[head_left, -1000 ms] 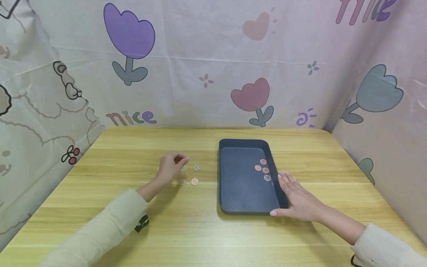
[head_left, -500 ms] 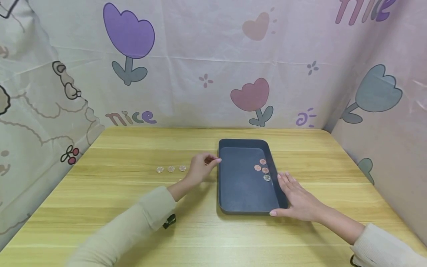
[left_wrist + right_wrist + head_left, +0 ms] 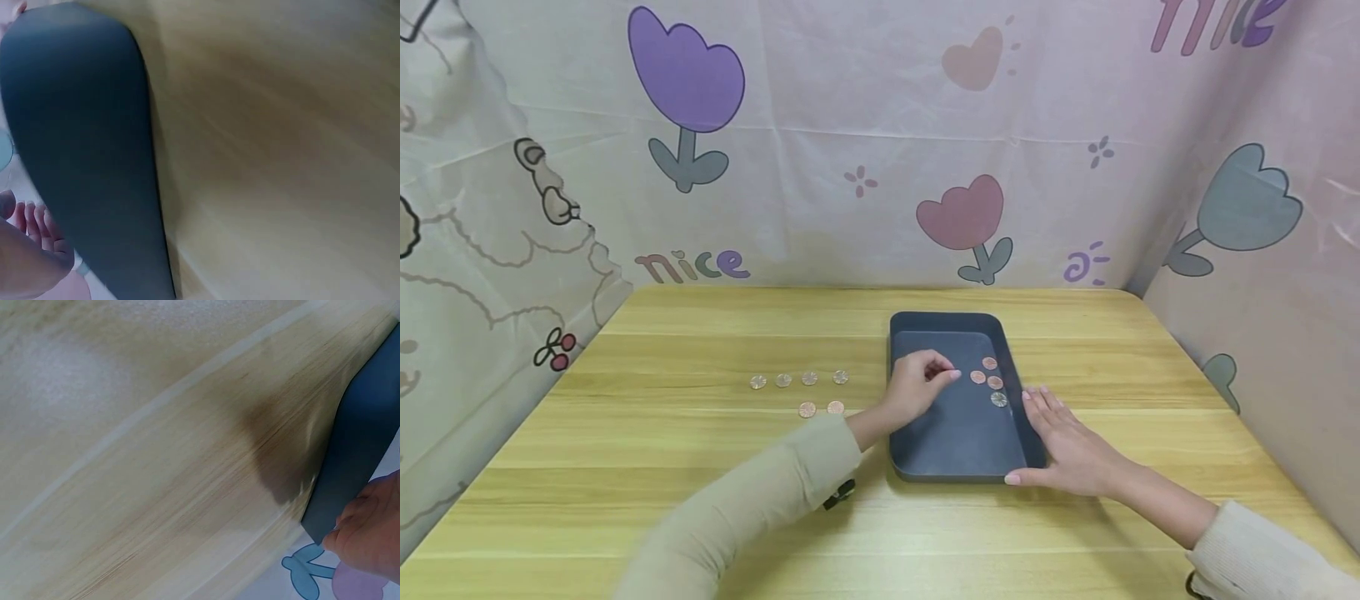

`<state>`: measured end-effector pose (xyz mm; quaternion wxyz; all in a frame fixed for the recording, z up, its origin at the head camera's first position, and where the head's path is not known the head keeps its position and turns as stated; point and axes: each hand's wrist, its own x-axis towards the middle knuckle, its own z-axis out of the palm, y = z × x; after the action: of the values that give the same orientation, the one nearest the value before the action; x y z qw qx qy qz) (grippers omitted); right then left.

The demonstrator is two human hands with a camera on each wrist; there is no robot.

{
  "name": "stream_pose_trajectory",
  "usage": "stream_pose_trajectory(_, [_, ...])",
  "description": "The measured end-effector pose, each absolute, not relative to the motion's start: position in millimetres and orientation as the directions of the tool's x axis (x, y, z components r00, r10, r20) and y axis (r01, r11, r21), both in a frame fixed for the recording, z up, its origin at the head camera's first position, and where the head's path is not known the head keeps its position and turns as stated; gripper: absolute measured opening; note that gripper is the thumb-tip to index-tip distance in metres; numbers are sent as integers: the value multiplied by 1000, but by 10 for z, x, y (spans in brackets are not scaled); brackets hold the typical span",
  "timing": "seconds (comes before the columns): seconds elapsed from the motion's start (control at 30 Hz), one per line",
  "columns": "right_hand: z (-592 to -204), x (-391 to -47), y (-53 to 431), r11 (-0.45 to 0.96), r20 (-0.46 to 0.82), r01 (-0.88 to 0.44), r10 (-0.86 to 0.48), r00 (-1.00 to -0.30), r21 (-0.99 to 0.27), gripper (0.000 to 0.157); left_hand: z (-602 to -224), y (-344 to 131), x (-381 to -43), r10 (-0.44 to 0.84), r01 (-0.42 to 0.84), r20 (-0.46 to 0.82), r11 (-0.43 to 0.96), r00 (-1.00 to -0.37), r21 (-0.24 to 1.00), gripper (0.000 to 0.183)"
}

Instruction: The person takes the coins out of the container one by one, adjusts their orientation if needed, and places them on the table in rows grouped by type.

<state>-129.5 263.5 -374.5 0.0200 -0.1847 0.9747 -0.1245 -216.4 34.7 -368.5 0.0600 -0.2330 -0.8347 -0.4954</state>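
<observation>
My left hand [image 3: 919,385] is over the dark grey tray [image 3: 951,450], thumb and forefinger pinched together on what seems to be a coin, hidden by the fingertips. Just right of those fingertips, three copper-coloured coins [image 3: 977,377] and one silver-coloured coin [image 3: 998,400] lie in the tray. My right hand [image 3: 1078,450] rests against the tray's right side with straight fingers, its thumb at the near right corner. In the left wrist view the curled fingers of the left hand [image 3: 28,250] show beside the tray wall [image 3: 94,144].
On the wooden table [image 3: 850,542], left of the tray, several silver-coloured coins [image 3: 808,378] form a row. Two copper-coloured coins [image 3: 807,409] lie nearer, close to the left sleeve [image 3: 775,492]. A printed curtain [image 3: 820,100] encloses the back and sides.
My left hand has moved right, from above the table coins across the tray's left rim to over the tray, uncovering the coins behind it. The right hand and tray have stayed put.
</observation>
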Motion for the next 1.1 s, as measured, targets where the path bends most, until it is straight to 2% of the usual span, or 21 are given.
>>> stream_pose_trajectory(0.2, [-3736,-1295,2636,901,1,-357,-368,-930,-248,114,-3758,591,-2149,349,418,288,397,-892,817,12])
stream_pose_trajectory(0.47, [-3739,-1299,2641,899,0,-360,-372,-928,-248,114,-3809,819,-2152,357,352,189,472,-915,808,14])
stream_pose_trajectory(0.73, [-3746,-1299,2644,899,1,-361,-372,-928,-247,114,-3871,952,-2218,379,361,171,516,-909,776,17])
stream_pose_trajectory(0.93, [-3746,-1296,2646,891,7,-372,-384,-923,-259,113,-3782,1020,-2265,371,365,185,505,-910,782,15])
stream_pose_trajectory(1.1, [-3749,-1303,2652,890,10,-378,-388,-922,-255,112,-3636,1099,-2281,377,304,118,483,-919,822,18])
